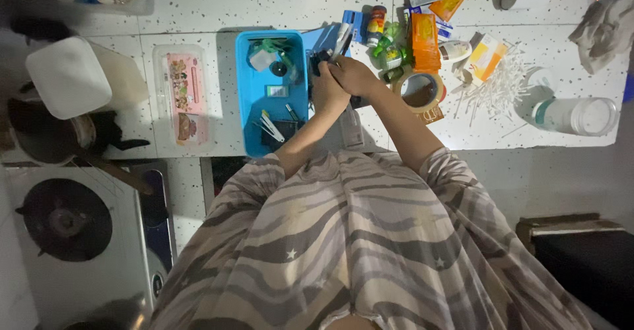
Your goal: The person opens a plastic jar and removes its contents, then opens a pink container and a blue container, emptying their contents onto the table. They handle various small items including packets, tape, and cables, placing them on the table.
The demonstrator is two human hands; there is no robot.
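Small dark object (321, 62) is gripped by both hands, left hand (328, 91) and right hand (355, 75) closed round it, above the blue tray (254, 105); a slip could drop it among bench clutter.

Loose grey-beige zebra-striped top (343, 237) with small white stars

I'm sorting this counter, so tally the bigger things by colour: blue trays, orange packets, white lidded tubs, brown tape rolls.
Blue rectangular plastic tray: 1
Orange flat packets: 2, one large, one small
White square-lidded plastic tub: 1
Brown tape roll: 1
Total: 5
Both hands, left hand and right hand, are together over a small dark object beside the tray.
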